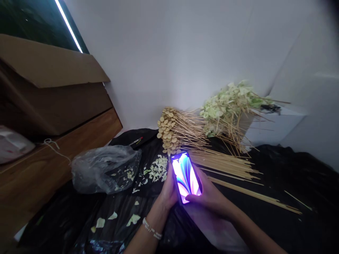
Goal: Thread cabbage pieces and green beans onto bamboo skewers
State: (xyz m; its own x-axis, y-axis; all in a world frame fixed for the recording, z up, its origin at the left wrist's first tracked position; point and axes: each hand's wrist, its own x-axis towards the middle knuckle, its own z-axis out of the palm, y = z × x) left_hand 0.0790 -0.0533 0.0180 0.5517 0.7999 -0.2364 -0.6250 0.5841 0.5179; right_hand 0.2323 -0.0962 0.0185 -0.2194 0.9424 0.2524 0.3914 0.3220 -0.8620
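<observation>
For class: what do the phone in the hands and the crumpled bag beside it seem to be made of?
The phone has a glossy, glass-like screen, brightly lit; its dark edge could be metal or plastic. The bag looks like thin plastic film: shiny, crinkled, see-through.

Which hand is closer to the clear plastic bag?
Left. The left hand holds the phone's left edge, with a gap between it and the plastic bag to its left. The right hand is on the phone's far side, farther from the bag.
</observation>
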